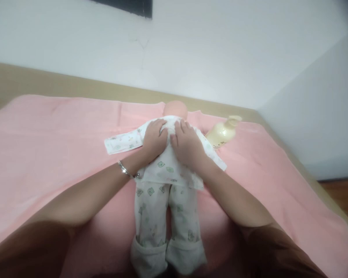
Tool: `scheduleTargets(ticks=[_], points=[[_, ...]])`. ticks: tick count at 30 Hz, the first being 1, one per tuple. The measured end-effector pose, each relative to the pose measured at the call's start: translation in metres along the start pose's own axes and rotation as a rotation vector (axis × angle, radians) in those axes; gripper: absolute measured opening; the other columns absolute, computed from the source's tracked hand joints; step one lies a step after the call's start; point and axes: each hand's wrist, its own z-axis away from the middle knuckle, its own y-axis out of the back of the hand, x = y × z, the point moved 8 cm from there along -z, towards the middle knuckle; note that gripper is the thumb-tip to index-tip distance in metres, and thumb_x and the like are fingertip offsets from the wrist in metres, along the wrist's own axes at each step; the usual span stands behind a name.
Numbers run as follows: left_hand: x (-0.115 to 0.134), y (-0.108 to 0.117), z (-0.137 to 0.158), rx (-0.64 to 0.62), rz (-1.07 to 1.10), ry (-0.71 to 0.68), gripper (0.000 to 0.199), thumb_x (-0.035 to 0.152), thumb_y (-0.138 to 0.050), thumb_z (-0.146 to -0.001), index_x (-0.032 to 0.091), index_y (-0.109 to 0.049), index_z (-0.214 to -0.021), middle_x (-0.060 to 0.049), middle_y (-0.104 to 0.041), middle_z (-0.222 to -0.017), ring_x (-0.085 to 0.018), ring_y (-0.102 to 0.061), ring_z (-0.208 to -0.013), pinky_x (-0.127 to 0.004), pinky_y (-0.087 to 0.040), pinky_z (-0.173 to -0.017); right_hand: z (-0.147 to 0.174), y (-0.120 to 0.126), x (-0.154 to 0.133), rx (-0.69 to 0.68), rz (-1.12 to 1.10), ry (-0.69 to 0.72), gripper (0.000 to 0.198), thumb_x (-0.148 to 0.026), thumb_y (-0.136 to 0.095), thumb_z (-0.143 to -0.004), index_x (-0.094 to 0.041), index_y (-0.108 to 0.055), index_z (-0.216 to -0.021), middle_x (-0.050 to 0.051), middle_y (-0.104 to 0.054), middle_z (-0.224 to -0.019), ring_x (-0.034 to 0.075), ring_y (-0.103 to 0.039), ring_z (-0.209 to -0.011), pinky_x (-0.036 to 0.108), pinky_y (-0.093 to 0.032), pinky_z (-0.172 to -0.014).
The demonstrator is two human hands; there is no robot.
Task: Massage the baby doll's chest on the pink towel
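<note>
A baby doll (169,164) lies stretched out in a white top and trousers printed with small green and grey figures. Its smooth round head (175,109) points away from me, and which way it faces I cannot tell. My left hand (156,138) rests flat on the left of its upper body, fingers toward the shoulder. Flat on the right side lies my right hand (188,143), fingers slightly spread, a small gap between the two thumbs. Both sleeves extend outward, and the trouser legs (151,216) end in folded cuffs close to me.
A pale yellow pump bottle (222,133) lies tilted beside the doll's right-hand sleeve. Beneath everything spreads a pink blanket (60,146) on a surface with a tan edge (75,83). A white wall (191,50) rises behind, with another at the right.
</note>
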Motion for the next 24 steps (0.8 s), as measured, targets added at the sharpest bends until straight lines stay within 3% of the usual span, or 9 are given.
scheduleTargets(ticks=[4, 7, 10, 13, 17, 20, 24], points=[[0.001, 0.0, 0.0, -0.002, 0.02, -0.017, 0.045, 0.022, -0.038, -0.089, 0.014, -0.065, -0.123, -0.01, -0.065, -0.135, -0.024, -0.056, -0.128, -0.042, -0.041, -0.12, 0.014, -0.001, -0.026, 0.024, -0.025, 0.141, 0.057, -0.023, -0.029, -0.1, -0.005, -0.041, -0.152, 0.014, -0.035, -0.163, 0.035, -0.024, -0.155, 0.055, -0.02, -0.128], [0.001, -0.001, 0.0, -0.003, 0.008, -0.012, 0.046, 0.022, -0.038, -0.089, 0.011, -0.064, -0.126, -0.012, -0.064, -0.136, -0.025, -0.056, -0.13, -0.043, -0.04, -0.12, -0.001, -0.004, -0.008, 0.009, -0.094, 0.115, 0.056, -0.023, -0.027, -0.099, -0.008, -0.045, -0.15, 0.012, -0.035, -0.163, 0.032, -0.027, -0.154, 0.055, -0.021, -0.128], [0.0, -0.001, -0.001, -0.008, -0.008, -0.007, 0.048, 0.022, -0.039, -0.088, 0.01, -0.062, -0.128, -0.013, -0.063, -0.138, -0.026, -0.055, -0.131, -0.045, -0.039, -0.121, -0.022, -0.004, 0.02, 0.016, -0.141, 0.036, 0.057, -0.029, -0.03, -0.099, -0.005, -0.044, -0.15, 0.017, -0.035, -0.162, 0.033, -0.031, -0.152, 0.056, -0.025, -0.125], [-0.002, -0.001, -0.001, -0.002, 0.0, -0.012, 0.047, 0.023, -0.04, -0.088, 0.011, -0.063, -0.127, -0.012, -0.063, -0.137, -0.026, -0.055, -0.131, -0.045, -0.039, -0.121, -0.025, -0.002, 0.028, 0.053, -0.132, -0.012, 0.059, -0.03, -0.032, -0.099, -0.002, -0.042, -0.149, 0.022, -0.038, -0.159, 0.035, -0.033, -0.15, 0.058, -0.029, -0.123], [-0.003, 0.0, -0.001, 0.01, 0.005, -0.03, 0.045, 0.024, -0.039, -0.088, 0.011, -0.063, -0.124, -0.013, -0.065, -0.135, -0.026, -0.056, -0.128, -0.045, -0.041, -0.119, -0.003, -0.001, -0.001, 0.115, -0.09, 0.046, 0.057, -0.025, -0.029, -0.099, 0.001, -0.047, -0.146, 0.021, -0.044, -0.156, 0.038, -0.036, -0.148, 0.058, -0.029, -0.123], [0.003, 0.001, -0.002, -0.001, 0.0, -0.067, 0.04, 0.024, -0.036, -0.09, 0.016, -0.064, -0.118, -0.01, -0.067, -0.129, -0.025, -0.059, -0.122, -0.045, -0.044, -0.116, 0.014, -0.002, -0.028, 0.152, -0.09, 0.144, 0.056, -0.02, -0.031, -0.097, 0.0, -0.048, -0.146, 0.017, -0.044, -0.157, 0.032, -0.033, -0.151, 0.052, -0.022, -0.128], [0.014, 0.0, -0.004, -0.041, -0.058, -0.121, 0.034, 0.023, -0.033, -0.092, 0.017, -0.065, -0.103, -0.012, -0.07, -0.11, -0.025, -0.062, -0.107, -0.046, -0.049, -0.106, 0.012, -0.003, -0.027, 0.136, -0.135, 0.143, 0.057, -0.018, -0.031, -0.095, -0.003, -0.048, -0.147, 0.014, -0.043, -0.158, 0.028, -0.033, -0.152, 0.05, -0.021, -0.129]])
